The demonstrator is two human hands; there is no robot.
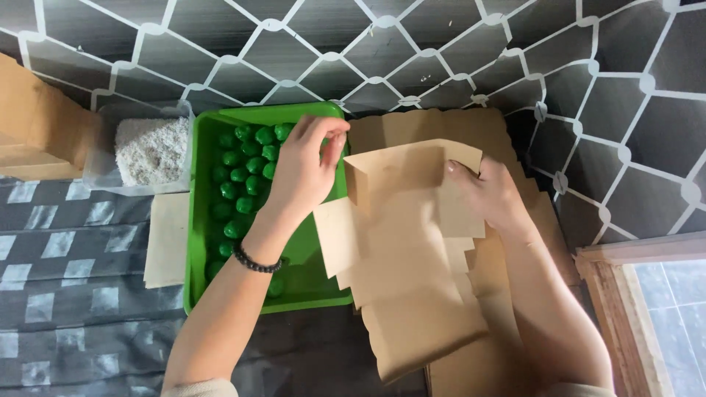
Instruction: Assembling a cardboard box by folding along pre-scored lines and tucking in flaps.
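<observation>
My left hand [303,173] hovers over the green tray [198,242], fingers pinched together near the top right of a cluster of several small green balls [246,173]; whether it grips one I cannot tell. A dark bead bracelet [256,263] is on that wrist. My right hand [491,192] holds the upper edge of a folded brown paper sheet [401,242], thumb on top. That sheet lies on a stack of more brown paper pieces [471,353] to the right of the tray.
A clear plastic box of white grains [151,151] stands left of the tray. A cardboard piece [33,121] lies at far left. A patterned grey cloth [66,294] covers the floor. A wooden frame [625,279] is at the lower right.
</observation>
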